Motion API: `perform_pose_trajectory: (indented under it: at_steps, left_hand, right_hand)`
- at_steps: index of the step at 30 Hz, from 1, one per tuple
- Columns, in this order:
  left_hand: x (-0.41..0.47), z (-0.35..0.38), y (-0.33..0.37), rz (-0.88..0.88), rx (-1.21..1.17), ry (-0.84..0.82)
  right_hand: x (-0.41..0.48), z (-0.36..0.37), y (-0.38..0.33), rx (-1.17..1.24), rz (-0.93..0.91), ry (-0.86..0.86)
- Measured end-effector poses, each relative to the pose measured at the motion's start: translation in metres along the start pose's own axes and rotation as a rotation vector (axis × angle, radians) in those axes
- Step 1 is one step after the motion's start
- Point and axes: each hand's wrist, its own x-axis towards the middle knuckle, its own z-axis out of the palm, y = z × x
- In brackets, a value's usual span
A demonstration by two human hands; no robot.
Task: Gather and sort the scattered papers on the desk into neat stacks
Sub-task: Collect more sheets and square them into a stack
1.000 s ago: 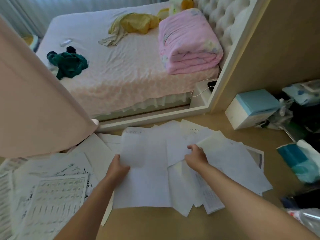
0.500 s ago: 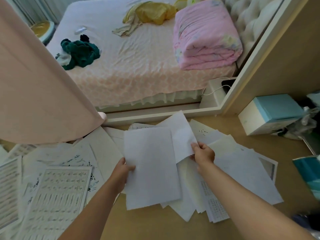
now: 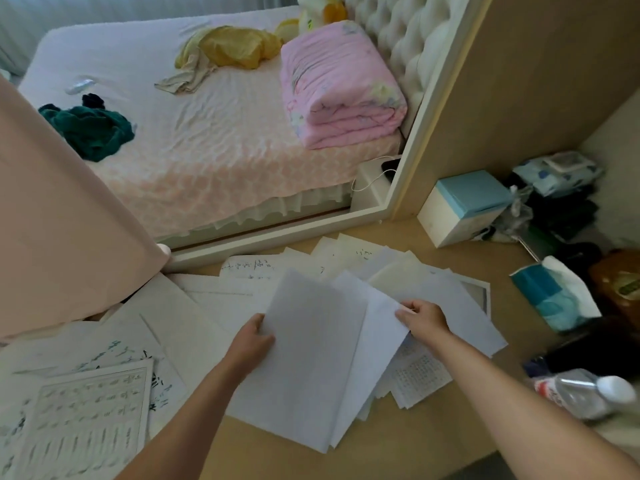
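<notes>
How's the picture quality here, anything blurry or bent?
Head view: soft even daylight, no glare or hard shadows; the wide lens bows the bed frame; the top sheet in the left hand and second sheet pinched by the right hand look sharp; characters on the grid sheet are too soft to read.

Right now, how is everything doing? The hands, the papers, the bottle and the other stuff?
Left hand: grips the top sheet at its left edge.
Right hand: pinches the second sheet at its right edge.
Scattered papers: loose, overlapping, not yet stacked.
Bottle: lying on its side, cap on.
Tissue pack: open, tissue sticking out.
Pink blanket: folded on the bed.
</notes>
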Motion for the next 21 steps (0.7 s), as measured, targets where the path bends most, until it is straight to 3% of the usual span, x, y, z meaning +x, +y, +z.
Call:
perform_pose_trajectory:
  at_steps: [3,4,8,12,14,17,19,21]
  left_hand:
    - [0.006,0.028,0.012,0.063,0.15,0.023]
    - [0.008,0.037,0.016,0.08,0.177,0.019]
    - [0.018,0.065,0.018,0.166,0.355,-0.018]
    - [0.018,0.076,0.019,0.291,0.593,0.012]
    - [0.016,0.08,0.031,0.324,0.586,0.046]
    - [0.015,0.093,0.056,0.294,0.443,-0.129]
    - [0.018,0.106,0.072,0.237,0.314,-0.238]
    - [0.023,0.121,0.087,0.251,0.335,-0.23]
  right_hand:
    - [-0.014,0.005,0.013,0.583,0.155,-0.028]
    - [-0.021,0.011,0.018,0.654,0.194,-0.057]
    - [-0.046,0.039,0.036,0.442,0.18,-0.078]
    - [-0.046,0.033,0.034,0.424,0.161,-0.069]
    - [-0.037,0.02,0.036,0.481,0.139,-0.035]
    - [-0.03,0.001,0.042,0.643,0.144,-0.06]
    - [-0.026,-0.009,0.047,0.556,0.118,-0.099]
    - [-0.019,-0.017,0.053,0.408,0.12,0.043]
